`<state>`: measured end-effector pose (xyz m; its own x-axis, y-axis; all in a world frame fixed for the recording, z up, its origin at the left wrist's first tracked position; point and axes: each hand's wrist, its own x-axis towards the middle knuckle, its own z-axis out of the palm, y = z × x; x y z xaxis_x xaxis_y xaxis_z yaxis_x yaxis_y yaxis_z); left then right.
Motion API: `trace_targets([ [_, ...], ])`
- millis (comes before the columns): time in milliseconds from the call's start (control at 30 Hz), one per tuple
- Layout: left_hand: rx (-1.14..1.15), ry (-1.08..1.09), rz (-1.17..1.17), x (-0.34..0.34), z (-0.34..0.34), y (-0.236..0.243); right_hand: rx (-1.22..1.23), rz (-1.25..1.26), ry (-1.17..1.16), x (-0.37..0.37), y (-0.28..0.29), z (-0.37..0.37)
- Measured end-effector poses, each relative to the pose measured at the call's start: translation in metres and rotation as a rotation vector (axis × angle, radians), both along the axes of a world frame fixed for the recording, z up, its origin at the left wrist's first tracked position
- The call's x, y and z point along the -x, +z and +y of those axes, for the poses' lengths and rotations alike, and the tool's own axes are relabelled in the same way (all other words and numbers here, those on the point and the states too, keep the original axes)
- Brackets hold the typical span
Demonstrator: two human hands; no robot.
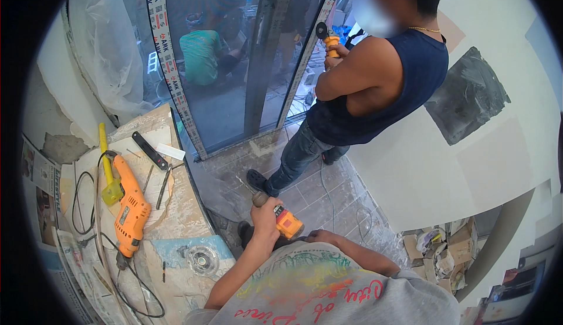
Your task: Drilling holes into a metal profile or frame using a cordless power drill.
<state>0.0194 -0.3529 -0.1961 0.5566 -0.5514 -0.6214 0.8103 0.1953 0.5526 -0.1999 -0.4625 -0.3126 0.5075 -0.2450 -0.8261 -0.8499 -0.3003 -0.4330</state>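
Head view: left hand [265,215] gripping one power tool [288,224]; right hand [321,237], grip unclear; one corded drill [132,212].

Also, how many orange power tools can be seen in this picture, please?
3: the corded drill on the workbench, the red-and-orange drill in the left hand, and the angle grinder in the co-worker's hands. Others may be hidden from view.
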Motion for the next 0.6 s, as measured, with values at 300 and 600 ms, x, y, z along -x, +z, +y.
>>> trace_targets([
  [300,-0.019,0.008,-0.022,0.001,-0.001,-0.004,-0.009,0.02,0.006,-0.002,0.003,0.001],
  [600,-0.028,-0.008,-0.039,0.001,-0.002,0.0,-0.007,0.003,0.046,0.0,0.005,-0.001],
])
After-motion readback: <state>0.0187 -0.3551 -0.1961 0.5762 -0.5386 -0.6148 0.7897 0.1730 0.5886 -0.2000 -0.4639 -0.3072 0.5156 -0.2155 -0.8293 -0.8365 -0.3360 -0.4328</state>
